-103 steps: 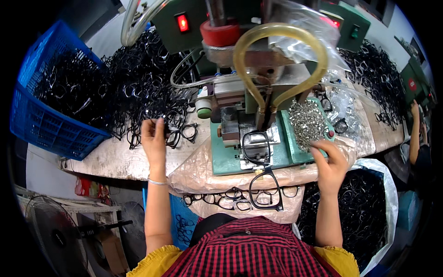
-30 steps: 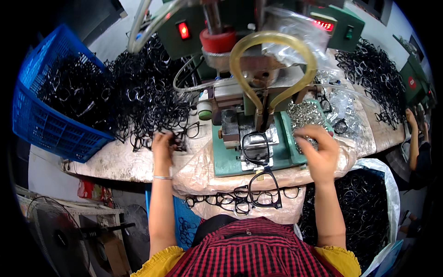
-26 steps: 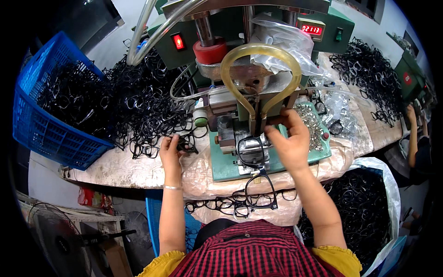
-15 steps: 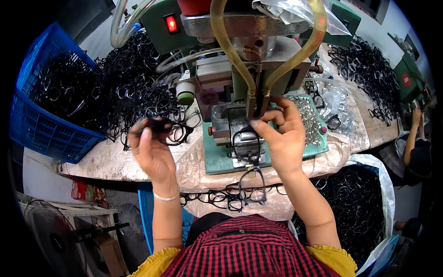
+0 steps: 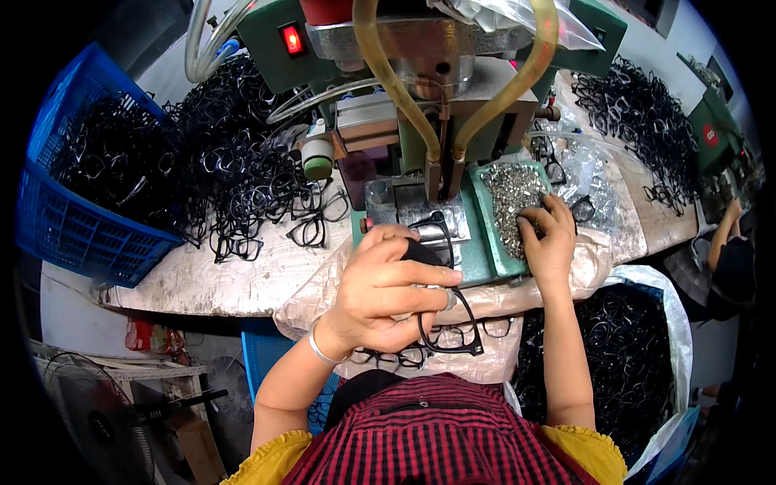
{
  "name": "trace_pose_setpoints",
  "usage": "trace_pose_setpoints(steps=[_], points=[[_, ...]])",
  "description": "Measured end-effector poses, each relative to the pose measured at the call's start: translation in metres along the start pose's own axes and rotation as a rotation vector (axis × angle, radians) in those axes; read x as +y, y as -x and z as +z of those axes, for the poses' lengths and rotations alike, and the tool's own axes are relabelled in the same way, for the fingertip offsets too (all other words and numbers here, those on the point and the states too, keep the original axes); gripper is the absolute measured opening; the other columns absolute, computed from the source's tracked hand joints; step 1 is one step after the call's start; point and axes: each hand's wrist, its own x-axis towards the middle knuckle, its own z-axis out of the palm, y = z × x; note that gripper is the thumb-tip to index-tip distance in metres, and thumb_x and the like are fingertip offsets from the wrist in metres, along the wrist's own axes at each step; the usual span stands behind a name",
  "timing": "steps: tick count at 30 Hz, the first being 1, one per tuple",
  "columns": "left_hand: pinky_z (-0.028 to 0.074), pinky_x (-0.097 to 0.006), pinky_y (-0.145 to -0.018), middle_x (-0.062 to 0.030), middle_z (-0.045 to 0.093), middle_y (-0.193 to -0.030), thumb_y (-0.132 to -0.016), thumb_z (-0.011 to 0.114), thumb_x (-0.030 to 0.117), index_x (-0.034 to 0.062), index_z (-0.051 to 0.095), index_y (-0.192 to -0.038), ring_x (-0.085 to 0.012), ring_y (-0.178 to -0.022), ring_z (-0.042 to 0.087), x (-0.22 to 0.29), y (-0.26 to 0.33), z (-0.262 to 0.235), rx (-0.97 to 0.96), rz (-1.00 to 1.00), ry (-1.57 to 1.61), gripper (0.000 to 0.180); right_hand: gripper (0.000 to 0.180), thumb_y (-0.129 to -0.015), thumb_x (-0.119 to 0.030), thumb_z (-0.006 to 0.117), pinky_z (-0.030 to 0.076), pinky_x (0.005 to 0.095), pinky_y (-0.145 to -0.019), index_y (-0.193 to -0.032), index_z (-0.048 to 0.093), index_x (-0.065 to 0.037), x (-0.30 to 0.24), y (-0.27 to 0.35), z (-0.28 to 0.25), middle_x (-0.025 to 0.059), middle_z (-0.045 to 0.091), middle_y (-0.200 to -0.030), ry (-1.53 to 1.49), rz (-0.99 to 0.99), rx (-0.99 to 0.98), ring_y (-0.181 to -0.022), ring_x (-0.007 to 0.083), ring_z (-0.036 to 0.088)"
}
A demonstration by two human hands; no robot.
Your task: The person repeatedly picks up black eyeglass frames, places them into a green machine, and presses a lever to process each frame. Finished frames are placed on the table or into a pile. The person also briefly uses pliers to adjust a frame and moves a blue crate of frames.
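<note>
In front of the machine's metal block, my left hand point(image 5: 384, 295) is closed around a black eyeglass frame point(image 5: 477, 325). One rim hangs below the fingers and the other point(image 5: 440, 229) shows above them, over the block; the bridge is partly covered by my fingers. Something black point(image 5: 422, 254), perhaps a finger cover, shows by my index finger. My right hand point(image 5: 551, 241) bends its fingers into small metal pieces point(image 5: 509, 202) in a green tray point(image 5: 485, 212). Its thumb and index finger are close together; whatever lies between them is too small to make out.
The green machine point(image 5: 267, 61) has two yellowish hoses point(image 5: 392, 89) and a lit red switch point(image 5: 292, 39). Eyeglass frames heap up left point(image 5: 259, 182) and right point(image 5: 647, 121). A blue crate point(image 5: 89, 222) and white sack point(image 5: 675, 323) hold more. Another person's arm point(image 5: 723, 226) is far right.
My left hand has come rightward from the frame heap to the machine's front. My right hand has left the machine's block and moved right to the tray.
</note>
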Motion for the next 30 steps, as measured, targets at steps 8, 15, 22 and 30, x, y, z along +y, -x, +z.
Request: trace_pose_setpoints(steps=[8,15,22,30], points=[[0.048,-0.046,-0.086,-0.0042,0.073,-0.096,-0.063,0.070,0.009,0.0103,0.068,-0.075,-0.0209,-0.064,0.054,0.005,0.002,-0.001,0.006,-0.050,-0.037,0.013,0.020,-0.079,-0.014,0.067,0.041,0.0486,-0.096,-0.095,0.062,-0.004,-0.034,-0.016,0.010,0.0133,0.058,-0.125,0.163,-0.227,-0.009,-0.125,0.0326,0.047],[0.045,-0.041,-0.094,-0.0178,0.065,-0.114,-0.072,0.062,-0.001,-0.0022,0.063,-0.103,-0.0331,-0.102,0.061,0.036,0.087,-0.017,0.415,-0.371,-0.456,0.031,0.013,-0.084,-0.010,0.069,0.048,0.0331,-0.087,-0.095,0.068,-0.003,-0.008,-0.003,0.017,0.0114,0.068,-0.101,-0.252,0.103,0.174,-0.096,0.0253,0.063],[0.038,-0.047,-0.096,-0.0229,0.050,-0.129,-0.073,0.071,0.013,0.0024,0.063,-0.098,-0.0391,-0.110,0.047,-0.076,0.132,-0.041,-0.150,-0.795,-0.981,0.028,0.012,-0.086,-0.010,0.070,0.047,0.0234,-0.074,-0.094,0.070,0.000,-0.016,-0.019,0.033,0.0022,0.067,-0.084,-0.699,0.408,0.145,-0.076,0.0093,0.059],[0.046,-0.027,-0.070,-0.0096,0.068,-0.091,-0.085,0.070,0.010,0.0013,0.054,-0.074,-0.0151,-0.072,0.056,-0.090,0.083,-0.080,0.743,-0.818,-0.147,0.021,0.014,-0.086,-0.009,0.066,0.048,0.0293,-0.082,-0.095,0.071,0.000,-0.008,-0.019,0.020,0.0115,0.070,-0.089,-0.403,0.214,0.175,-0.083,0.0202,0.065]])
